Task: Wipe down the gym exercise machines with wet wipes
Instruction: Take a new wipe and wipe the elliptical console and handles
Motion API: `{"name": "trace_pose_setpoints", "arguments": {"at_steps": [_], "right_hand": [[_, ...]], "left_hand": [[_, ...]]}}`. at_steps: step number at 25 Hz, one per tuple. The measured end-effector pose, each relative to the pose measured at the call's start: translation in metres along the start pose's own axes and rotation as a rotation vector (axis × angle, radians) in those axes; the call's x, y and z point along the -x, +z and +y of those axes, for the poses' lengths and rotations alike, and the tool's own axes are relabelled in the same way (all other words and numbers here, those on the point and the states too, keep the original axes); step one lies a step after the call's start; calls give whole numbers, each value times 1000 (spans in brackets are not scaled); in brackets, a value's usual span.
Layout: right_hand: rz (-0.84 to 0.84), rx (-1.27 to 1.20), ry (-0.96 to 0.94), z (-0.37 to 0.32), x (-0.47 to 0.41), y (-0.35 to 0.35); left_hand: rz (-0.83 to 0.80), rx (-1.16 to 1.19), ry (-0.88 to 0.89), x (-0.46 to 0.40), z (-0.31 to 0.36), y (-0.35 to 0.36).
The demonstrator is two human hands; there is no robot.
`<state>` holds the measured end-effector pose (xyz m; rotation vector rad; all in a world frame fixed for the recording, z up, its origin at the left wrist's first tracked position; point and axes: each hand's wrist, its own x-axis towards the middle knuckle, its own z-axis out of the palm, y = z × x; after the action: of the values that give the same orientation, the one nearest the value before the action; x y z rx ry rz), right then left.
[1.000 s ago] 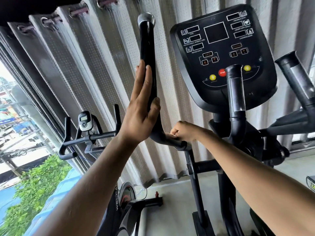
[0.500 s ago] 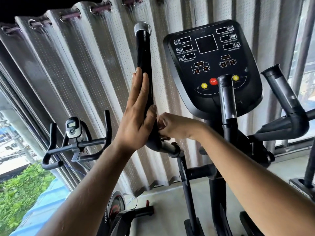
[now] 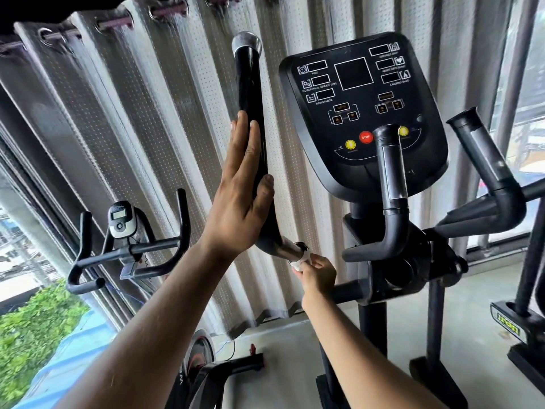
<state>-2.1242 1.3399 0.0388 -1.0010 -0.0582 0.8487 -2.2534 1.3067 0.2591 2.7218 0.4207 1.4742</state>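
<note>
A black elliptical machine fills the middle, with its console (image 3: 359, 113) facing me. Its tall left handlebar (image 3: 250, 93) rises to a silver cap. My left hand (image 3: 239, 193) presses flat against that bar with straight fingers. Lower down, my right hand (image 3: 317, 276) pinches a white wet wipe (image 3: 302, 259) against the silver lower end of the same bar. Most of the wipe is hidden inside my fingers.
A short black grip (image 3: 390, 184) stands in front of the console and another handlebar (image 3: 483, 160) angles up at the right. An exercise bike with a small display (image 3: 121, 219) stands at the left by the window. Grey curtains (image 3: 141, 119) hang behind. Another machine's base (image 3: 513, 329) sits at right.
My right hand slid down the handlebar from the bend to its silver lower end, and the wipe now shows. My left hand stayed flat on the bar.
</note>
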Motion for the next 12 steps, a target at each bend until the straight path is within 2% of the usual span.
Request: {"name": "trace_pose_setpoints", "arguments": {"at_steps": [9,12], "right_hand": [[77,-393,251,-8,37,19],[-75,-591,301,-21,68,23]], "left_hand": [[-2,-6,-9,2,4,-1],[-16,-3,11,2,1,-1]]}}
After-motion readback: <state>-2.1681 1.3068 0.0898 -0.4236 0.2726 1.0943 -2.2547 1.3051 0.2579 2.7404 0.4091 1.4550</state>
